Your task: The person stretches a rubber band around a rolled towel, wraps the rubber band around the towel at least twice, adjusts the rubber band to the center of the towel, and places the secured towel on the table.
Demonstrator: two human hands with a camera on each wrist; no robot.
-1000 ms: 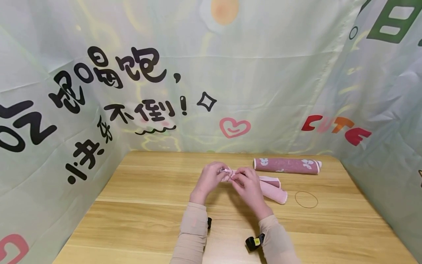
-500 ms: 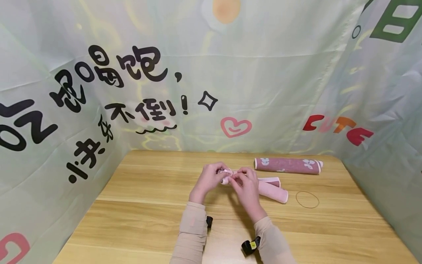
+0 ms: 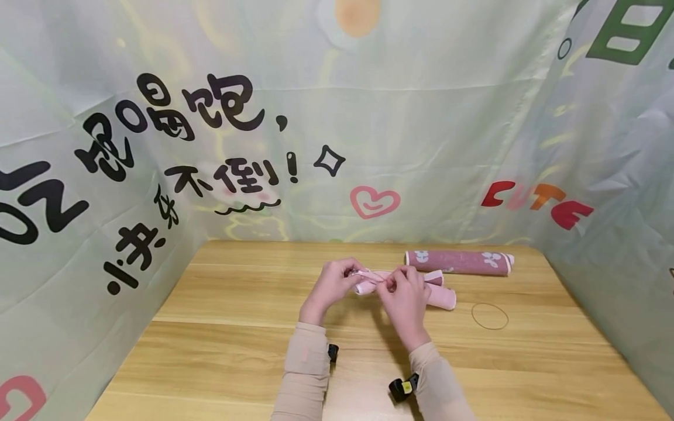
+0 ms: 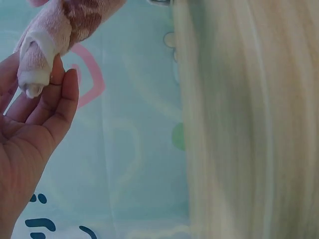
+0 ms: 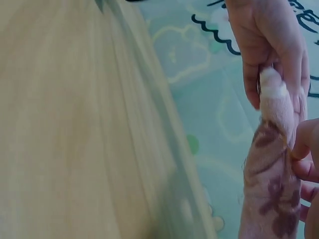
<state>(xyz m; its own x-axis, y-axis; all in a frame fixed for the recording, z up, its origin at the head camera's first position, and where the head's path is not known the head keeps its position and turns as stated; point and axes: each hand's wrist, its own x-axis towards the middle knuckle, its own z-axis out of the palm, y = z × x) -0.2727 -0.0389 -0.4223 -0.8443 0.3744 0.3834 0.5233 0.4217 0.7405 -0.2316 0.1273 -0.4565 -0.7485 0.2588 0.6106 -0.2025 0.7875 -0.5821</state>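
A pink towel (image 3: pixel 441 297), rolled up with darker flower shapes on it, is held over the table between both hands. My left hand (image 3: pixel 329 287) grips its narrow left end; in the left wrist view, the fingers of this hand (image 4: pixel 30 132) curl about the white-edged tip. My right hand (image 3: pixel 405 297) pinches a thin rubber band at the roll's middle. In the right wrist view, the orange-brown rubber band (image 5: pixel 288 142) crosses the rolled towel (image 5: pixel 271 184) beside the thumb and finger. The towel's right end sticks out past my right hand.
A second rolled towel (image 3: pixel 458 263), mauve with pale flowers, lies at the back right of the wooden table (image 3: pixel 221 351). A loose rubber band (image 3: pixel 489 316) rests flat right of the hands. Printed cloth walls (image 3: pixel 432 134) enclose the back and sides.
My right hand has shifted to the right along the roll, drawing the rubber band with it. The towel's right end has risen slightly. My left hand stays about where it was.
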